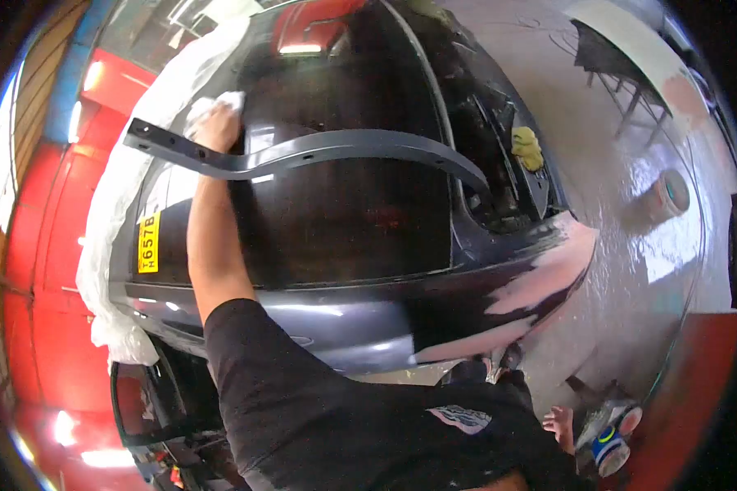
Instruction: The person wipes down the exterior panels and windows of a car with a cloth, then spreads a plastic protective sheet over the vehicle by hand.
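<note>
My left arm stretches across the dark, glossy car panel [344, 213]. At its end, my left hand [215, 128] is closed on a crumpled white cloth [231, 100] pressed to the surface near the plastic-covered edge. Across that wrist, seen from above, passes a long curved dark metal bar [336, 143] with holes in it; its right end meets the car. Low on the right, my right hand [558, 425] hangs beside my body, fingers loosely apart, with nothing visible in it.
White plastic sheeting [106, 229] drapes the car's left side, near a yellow number plate [148, 243]. A yellow glove-like cloth [527, 149] lies at the right. Pinkish filler [540, 274] covers one corner. Cans [610, 454] and a bucket [671, 192] stand on the floor.
</note>
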Demonstrator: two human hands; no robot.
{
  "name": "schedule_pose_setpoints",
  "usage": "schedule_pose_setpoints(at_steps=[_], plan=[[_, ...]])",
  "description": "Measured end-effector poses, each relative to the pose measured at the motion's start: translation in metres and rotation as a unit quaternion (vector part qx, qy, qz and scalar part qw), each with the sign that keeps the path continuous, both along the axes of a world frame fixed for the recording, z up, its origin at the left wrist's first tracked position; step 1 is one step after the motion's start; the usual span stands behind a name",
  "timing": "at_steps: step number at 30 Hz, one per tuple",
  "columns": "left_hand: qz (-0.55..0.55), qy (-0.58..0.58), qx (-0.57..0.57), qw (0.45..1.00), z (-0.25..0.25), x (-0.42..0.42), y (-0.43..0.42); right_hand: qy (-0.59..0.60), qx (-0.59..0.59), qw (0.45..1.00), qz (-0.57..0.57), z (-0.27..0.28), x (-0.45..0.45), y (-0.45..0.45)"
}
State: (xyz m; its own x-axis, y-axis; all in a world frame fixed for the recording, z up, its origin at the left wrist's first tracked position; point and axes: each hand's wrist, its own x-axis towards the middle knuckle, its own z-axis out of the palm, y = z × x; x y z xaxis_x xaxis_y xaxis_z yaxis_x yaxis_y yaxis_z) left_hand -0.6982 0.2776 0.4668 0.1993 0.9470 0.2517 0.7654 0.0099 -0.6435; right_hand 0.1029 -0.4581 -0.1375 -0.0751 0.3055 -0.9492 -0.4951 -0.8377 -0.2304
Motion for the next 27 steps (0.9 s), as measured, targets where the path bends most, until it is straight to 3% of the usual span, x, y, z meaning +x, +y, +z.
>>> schedule_pose_setpoints(at_steps=[1, 3, 4, 5, 6, 7, 8, 10, 12, 13, 14, 17, 18, 19, 22, 23, 25, 26, 27], plan=[[-0.078, 0.001, 0.008, 0.997, -0.016, 0.017, 0.024, 0.072, -0.007, 0.997, -0.029, -0.027, 0.016, -0.016], [-0.137, 0.036, -0.006, 0.99, -0.05, 0.098, 0.056, 0.069, 0.039, 0.996, 0.044, -0.065, 0.039, -0.026], [-0.121, -0.03, -0.025, 0.992, -0.072, 0.131, 0.08, 0.066, 0.063, 0.993, 0.08, -0.07, 0.045, -0.031], [-0.114, -0.127, -0.036, 0.985, -0.082, 0.174, 0.077, 0.19, 0.045, 0.977, -0.091, -0.054, 0.046, -0.019], [-0.144, -0.173, -0.046, 0.973, -0.097, 0.201, 0.087, 0.305, 0.025, 0.916, -0.258, -0.028, 0.046, 0.008], [-0.186, -0.181, -0.059, 0.964, -0.105, 0.226, 0.088, 0.12, 0.048, 0.978, -0.164, -0.014, 0.041, 0.03], [-0.221, -0.168, -0.091, 0.956, -0.109, 0.248, 0.086, -0.072, 0.068, 0.993, -0.059, 0.002, 0.037, 0.053], [-0.323, -0.15, -0.074, 0.931, -0.125, 0.276, 0.078, 0.179, 0.108, 0.971, -0.117, -0.019, 0.063, 0.075], [-0.419, -0.112, -0.091, 0.896, -0.124, 0.286, 0.056, 0.032, 0.074, 0.99, -0.111, 0.008, 0.047, 0.107], [-0.459, -0.077, -0.119, 0.877, -0.128, 0.288, 0.045, 0.05, 0.118, 0.986, -0.106, -0.009, 0.051, 0.106], [-0.461, -0.159, -0.136, 0.862, -0.135, 0.291, 0.025, 0.065, 0.164, 0.979, -0.105, -0.034, 0.055, 0.101], [-0.554, -0.096, -0.119, 0.819, -0.126, 0.298, -0.052, -0.071, 0.203, 0.976, -0.042, -0.027, 0.02, 0.099], [-0.464, -0.074, -0.196, 0.861, -0.113, 0.307, -0.084, -0.143, 0.218, 0.965, 0.004, -0.008, 0.0, 0.1], [-0.489, -0.094, -0.17, 0.85, -0.127, 0.293, -0.105, -0.214, 0.233, 0.947, 0.053, 0.005, -0.011, 0.098], [-0.443, -0.164, -0.295, 0.83, -0.108, 0.303, -0.177, -0.155, 0.188, 0.956, 0.161, -0.006, -0.011, 0.082], [-0.444, -0.158, -0.309, 0.826, -0.106, 0.304, -0.195, -0.03, 0.129, 0.989, 0.07, -0.012, -0.004, 0.074], [-0.468, -0.197, -0.318, 0.801, -0.1, 0.299, -0.225, 0.22, 0.005, 0.971, -0.098, -0.043, 0.018, 0.053], [-0.446, -0.225, -0.324, 0.803, -0.098, 0.295, -0.236, 0.08, -0.051, 0.993, -0.07, -0.041, 0.013, 0.057], [-0.419, -0.255, -0.326, 0.808, -0.096, 0.288, -0.246, -0.083, 0.037, 0.989, 0.118, -0.055, 0.014, 0.053]])
